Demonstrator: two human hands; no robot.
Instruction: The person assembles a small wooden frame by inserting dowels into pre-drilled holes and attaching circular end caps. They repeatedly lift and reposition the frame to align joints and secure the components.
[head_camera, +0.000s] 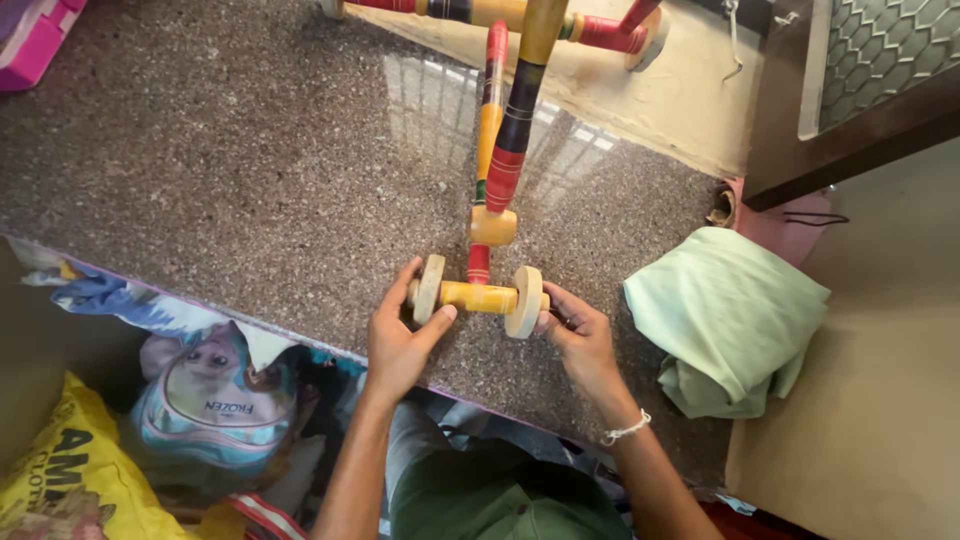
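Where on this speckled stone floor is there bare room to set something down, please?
The widest bare stretch of the stone floor lies left of the wooden wheeled toy, above the picture mat. A narrower patch sits between the toy and the green cloth. It is crowded around the left hand and right hand at the wheels.

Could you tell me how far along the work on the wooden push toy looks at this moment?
Done: the painted frame looks joined, with an axle and wheels at the far end. In hand: the left hand grips the near left wheel, and the right hand touches the right wheel. What is left, if anything, doesn't show.
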